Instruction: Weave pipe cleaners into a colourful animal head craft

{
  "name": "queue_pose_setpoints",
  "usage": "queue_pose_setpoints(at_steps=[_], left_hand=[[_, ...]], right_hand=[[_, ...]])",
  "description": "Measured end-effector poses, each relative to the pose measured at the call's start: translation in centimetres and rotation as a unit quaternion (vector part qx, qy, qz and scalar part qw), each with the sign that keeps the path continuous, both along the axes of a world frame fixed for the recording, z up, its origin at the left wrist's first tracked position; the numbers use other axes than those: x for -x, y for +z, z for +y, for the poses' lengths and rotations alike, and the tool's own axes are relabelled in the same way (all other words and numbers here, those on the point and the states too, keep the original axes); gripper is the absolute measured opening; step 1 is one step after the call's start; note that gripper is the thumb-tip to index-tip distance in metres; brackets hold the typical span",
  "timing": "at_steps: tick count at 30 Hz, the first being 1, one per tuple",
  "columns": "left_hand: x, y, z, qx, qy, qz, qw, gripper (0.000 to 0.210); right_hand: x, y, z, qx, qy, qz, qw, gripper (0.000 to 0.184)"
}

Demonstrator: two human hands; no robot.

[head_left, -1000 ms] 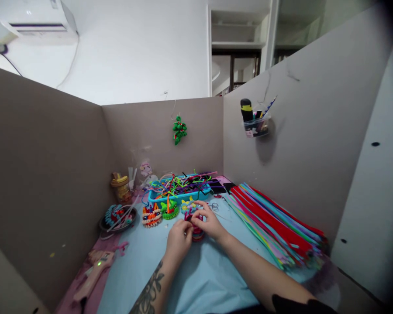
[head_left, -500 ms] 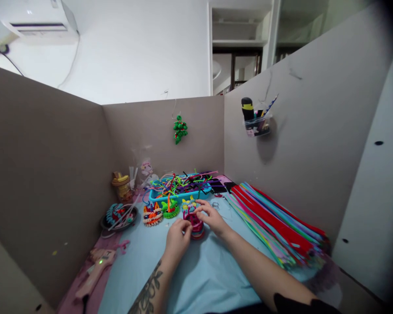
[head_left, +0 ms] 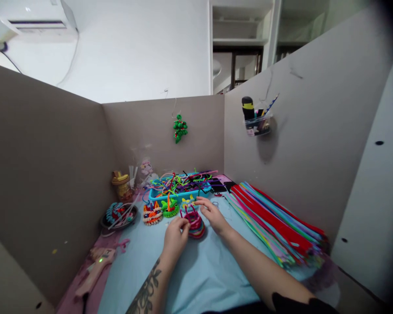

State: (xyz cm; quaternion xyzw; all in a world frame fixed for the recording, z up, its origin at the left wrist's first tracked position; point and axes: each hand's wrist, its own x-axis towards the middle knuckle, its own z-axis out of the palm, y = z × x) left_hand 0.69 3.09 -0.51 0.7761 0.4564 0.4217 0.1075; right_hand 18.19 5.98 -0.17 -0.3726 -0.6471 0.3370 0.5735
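A small pink pipe-cleaner basket [head_left: 196,227], with coloured bands round its lower side and a thin loop on top, stands on the blue sheet. My left hand [head_left: 177,235] pinches its left rim between thumb and fingers. On the other side, my right hand [head_left: 214,216] hovers just off the basket, fingers spread and nothing in them. Behind lie more pipe-cleaner pieces: an orange and white one [head_left: 152,213], a green one [head_left: 170,208] and a blue and yellow one [head_left: 188,203].
A blue tray [head_left: 180,195] heaped with pipe cleaners sits at the back. Long pipe-cleaner bundles [head_left: 281,226] lie on the right. A dark bowl [head_left: 121,218] and a pink glue gun [head_left: 96,268] are on the left. Grey panels surround the table.
My right hand has drawn away from the basket, a little to the right. More of the basket's banded side now shows. The left hand has shifted slightly left, still at the rim.
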Motion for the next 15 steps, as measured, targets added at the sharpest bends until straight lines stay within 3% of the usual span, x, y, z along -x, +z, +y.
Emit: queue_pose_setpoints(at_steps=[6, 10, 15], left_hand=[[0.22, 0.11, 0.25, 0.011, -0.011, -0.008, 1.000, 0.017], [0.33, 0.14, 0.37, 0.007, -0.020, -0.012, 1.000, 0.016], [0.41, -0.01, 0.61, 0.014, -0.022, -0.028, 0.999, 0.021]], right_hand=[[-0.29, -0.32, 0.21, -0.003, 0.002, -0.056, 0.998, 0.021], [0.24, -0.56, 0.35, 0.006, -0.002, -0.031, 1.000, 0.025], [-0.29, -0.98, 0.42, 0.051, 0.085, -0.035, 0.994, 0.035]])
